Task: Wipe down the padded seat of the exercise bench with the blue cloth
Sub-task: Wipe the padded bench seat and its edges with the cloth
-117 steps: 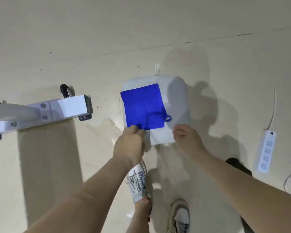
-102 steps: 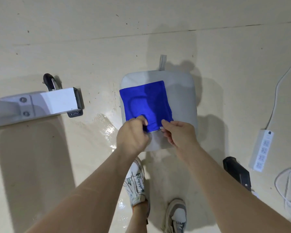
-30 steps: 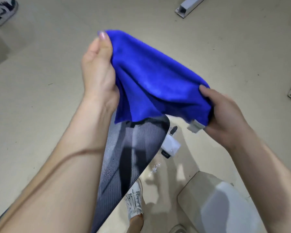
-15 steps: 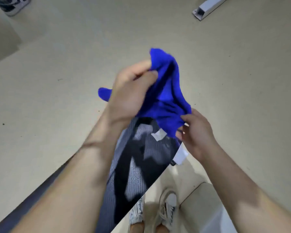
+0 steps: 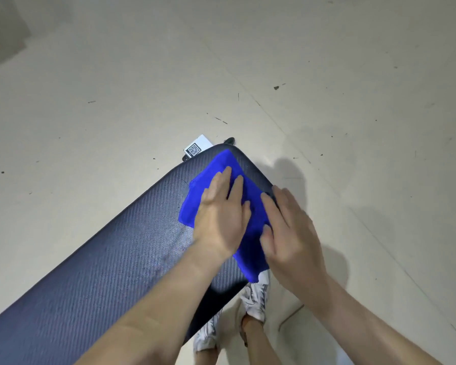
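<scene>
The blue cloth (image 5: pixel 250 206) lies spread on the far end of the dark padded bench seat (image 5: pixel 111 264), which runs from the lower left up to the middle of the view. My left hand (image 5: pixel 221 214) presses flat on the cloth with straight fingers. My right hand (image 5: pixel 290 233) rests flat on the cloth's right part, at the seat's right edge, fingers straight. The near corner of the cloth hangs over the seat's edge.
A white frame end with a QR label (image 5: pixel 195 148) sticks out beyond the seat's far end. My two feet in white shoes (image 5: pixel 256 299) stand on the pale floor beside the bench. Bare floor surrounds the bench.
Half a second ago both hands held the bunched cloth in the air above the seat. Now the cloth is laid out on the seat's far end and both hands lie flat on it.
</scene>
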Demonstrator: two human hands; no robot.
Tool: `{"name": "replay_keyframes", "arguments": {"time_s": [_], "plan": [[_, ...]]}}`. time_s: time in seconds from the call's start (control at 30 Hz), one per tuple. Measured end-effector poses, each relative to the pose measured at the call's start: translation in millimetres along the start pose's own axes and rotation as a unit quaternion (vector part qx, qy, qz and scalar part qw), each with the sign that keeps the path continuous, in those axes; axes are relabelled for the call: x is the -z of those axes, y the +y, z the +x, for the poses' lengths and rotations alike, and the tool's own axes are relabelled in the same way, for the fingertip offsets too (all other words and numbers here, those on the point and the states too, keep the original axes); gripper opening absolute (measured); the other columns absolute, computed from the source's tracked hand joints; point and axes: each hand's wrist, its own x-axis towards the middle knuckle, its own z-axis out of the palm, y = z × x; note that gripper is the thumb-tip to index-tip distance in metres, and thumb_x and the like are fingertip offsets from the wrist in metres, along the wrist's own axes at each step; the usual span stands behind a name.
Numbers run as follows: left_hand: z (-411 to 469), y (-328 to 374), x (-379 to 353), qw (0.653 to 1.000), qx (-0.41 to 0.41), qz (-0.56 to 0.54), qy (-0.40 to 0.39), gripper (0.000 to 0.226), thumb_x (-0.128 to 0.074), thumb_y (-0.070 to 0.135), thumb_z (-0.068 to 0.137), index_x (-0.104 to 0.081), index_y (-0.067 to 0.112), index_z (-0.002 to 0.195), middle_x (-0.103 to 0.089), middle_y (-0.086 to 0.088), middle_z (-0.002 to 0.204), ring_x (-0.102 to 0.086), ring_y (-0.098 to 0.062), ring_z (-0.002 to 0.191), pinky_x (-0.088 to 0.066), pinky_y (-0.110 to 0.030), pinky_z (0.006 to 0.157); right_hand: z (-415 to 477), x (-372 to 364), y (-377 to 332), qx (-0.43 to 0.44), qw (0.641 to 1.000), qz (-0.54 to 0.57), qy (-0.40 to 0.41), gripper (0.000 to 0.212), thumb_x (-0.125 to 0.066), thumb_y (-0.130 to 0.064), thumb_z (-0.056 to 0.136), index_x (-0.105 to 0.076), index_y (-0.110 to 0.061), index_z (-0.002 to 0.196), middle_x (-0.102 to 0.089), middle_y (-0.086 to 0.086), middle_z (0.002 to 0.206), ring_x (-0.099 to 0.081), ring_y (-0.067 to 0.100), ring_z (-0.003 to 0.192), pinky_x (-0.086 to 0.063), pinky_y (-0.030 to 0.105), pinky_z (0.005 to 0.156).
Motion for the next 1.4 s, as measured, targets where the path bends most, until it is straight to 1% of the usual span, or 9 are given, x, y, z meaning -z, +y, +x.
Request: {"name": "replay_keyframes", "arguments": {"time_s": [0.13, 0.4, 0.53, 0.63, 0.73, 0.83, 1.03, 1.2, 1.4], "plan": [[6.5, -8.5, -38.9, 0.996, 0.014, 0.081, 0.032, 0.062, -0.016, 0.041, 0.096, -0.007, 0.017, 0.153, -0.002, -0.003, 0.162, 0.009, -0.019, 0.146, 0.005, -0.043, 0.117, -3.2, -33.5, 9.4, 0.08, 0.987, -0.069, -0.119, 0.059, -0.053, -0.031, 0.09, -0.046, -0.003, 0.141, -0.043, 0.013, 0.15, -0.041, 0.025, 0.139, -0.031, 0.039, 0.113], [84.1, -24.1, -21.5, 0.981, 0.024, 0.125, 0.145, 0.065, -0.028, 0.048, 0.093, -0.033, 0.011, 0.146, -0.036, -0.012, 0.152, -0.033, -0.028, 0.139, -0.015, -0.045, 0.115, 87.7, -38.6, 23.5, 0.085, 0.981, -0.082, -0.156, 0.073, -0.041, -0.047, 0.093, -0.024, -0.009, 0.152, -0.024, 0.008, 0.161, -0.026, 0.022, 0.147, -0.031, 0.047, 0.114], [122.2, -17.5, 2.0, 0.987, 0.058, 0.11, 0.102, 0.056, -0.02, 0.048, 0.091, -0.062, 0.012, 0.105, -0.064, -0.011, 0.097, -0.057, -0.034, 0.095, -0.038, -0.039, 0.077, 120.6, -43.4, 22.3, -0.025, 0.974, 0.047, -0.219, 0.069, -0.035, -0.046, 0.099, -0.007, -0.018, 0.155, -0.026, 0.003, 0.159, -0.043, 0.024, 0.133, -0.047, 0.042, 0.095], [123.9, -17.7, 6.0, 0.987, 0.067, 0.091, 0.112, 0.04, -0.03, 0.04, 0.095, -0.063, 0.017, 0.097, -0.064, -0.007, 0.092, -0.056, -0.031, 0.093, -0.036, -0.035, 0.07, 116.7, -41.5, 12.9, -0.027, 0.982, 0.033, -0.182, 0.064, -0.023, -0.046, 0.098, -0.015, -0.015, 0.153, -0.031, 0.005, 0.156, -0.035, 0.024, 0.139, -0.039, 0.046, 0.106], [102.7, -19.4, -7.9, 0.98, 0.042, 0.1, 0.168, 0.043, -0.029, 0.034, 0.094, -0.058, 0.019, 0.122, -0.063, -0.007, 0.11, -0.055, -0.03, 0.108, -0.036, -0.041, 0.096, 95.8, -42.0, 9.6, -0.018, 0.983, -0.069, -0.17, 0.062, -0.023, -0.041, 0.1, -0.012, -0.015, 0.154, -0.011, 0.002, 0.164, -0.011, 0.018, 0.15, -0.019, 0.048, 0.117], [52.5, -23.6, -26.8, 0.986, 0.026, 0.091, 0.139, 0.054, -0.029, 0.034, 0.095, -0.032, 0.019, 0.147, -0.032, -0.006, 0.154, -0.024, -0.024, 0.143, -0.012, -0.044, 0.117, 54.1, -39.1, 10.1, 0.043, 0.977, -0.152, -0.141, 0.062, -0.029, -0.039, 0.098, -0.023, -0.012, 0.153, -0.022, 0.006, 0.162, -0.022, 0.022, 0.148, -0.026, 0.052, 0.113], [-45.4, -37.1, -62.0, 0.989, 0.061, 0.101, 0.09, 0.06, -0.034, 0.035, 0.091, -0.027, 0.02, 0.149, -0.023, -0.002, 0.158, -0.024, -0.021, 0.145, -0.017, -0.047, 0.115, -31.0, -48.3, 1.6, 0.108, 0.967, -0.189, -0.13, 0.061, -0.041, -0.03, 0.09, -0.037, -0.009, 0.146, -0.026, 0.006, 0.159, -0.032, 0.02, 0.142, -0.028, 0.052, 0.108], [-54.4, -29.2, -71.0, 0.983, 0.115, 0.096, 0.109, 0.061, -0.035, 0.035, 0.089, -0.034, 0.017, 0.147, -0.026, -0.003, 0.156, -0.024, -0.021, 0.143, -0.019, -0.048, 0.114, -52.2, -51.2, -6.8, 0.098, 0.977, -0.16, -0.099, 0.082, -0.05, -0.024, 0.08, -0.015, -0.009, 0.153, -0.031, 0.009, 0.153, -0.031, 0.022, 0.14, -0.024, 0.045, 0.112], [4.8, -26.3, -46.6, 0.982, 0.106, 0.096, 0.126, 0.061, -0.031, 0.04, 0.092, -0.028, 0.019, 0.149, -0.025, -0.007, 0.158, -0.018, -0.023, 0.145, -0.01, -0.048, 0.115, 2.3, -41.3, 13.2, 0.116, 0.973, -0.156, -0.122, 0.053, -0.036, -0.032, 0.096, -0.041, -0.015, 0.146, -0.038, 0.002, 0.155, -0.037, 0.022, 0.142, -0.029, 0.05, 0.109]]}}
